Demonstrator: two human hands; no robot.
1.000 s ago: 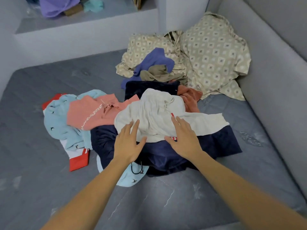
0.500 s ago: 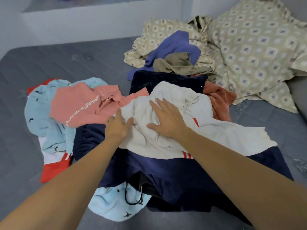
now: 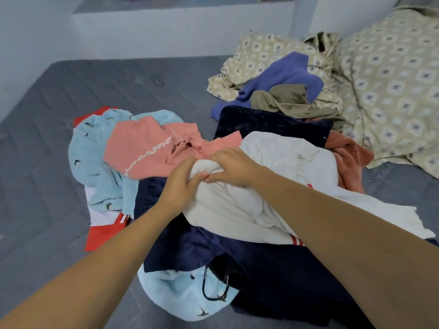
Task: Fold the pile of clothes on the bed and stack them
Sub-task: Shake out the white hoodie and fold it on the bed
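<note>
At the centre of the head view, both hands were bunched on the upper-left edge of the white garment [image 3: 273, 186], which lay on top of the pile, over the navy cloth [image 3: 285, 276] and beside the pink top [image 3: 152, 150]. The left hand [image 3: 183, 186] pinched a fold of it between thumb and fingers; the right hand [image 3: 234, 168] curled over the same fold, their thumbs nearly touching. To do this step well, I judged the grip should take only the white layer, then lift it high enough to shake free before it was laid flat on the bare grey mattress [image 3: 71, 91] at the left. The garment's bulk trailed to the lower right, under the right forearm. No folded stack showed yet.
</note>
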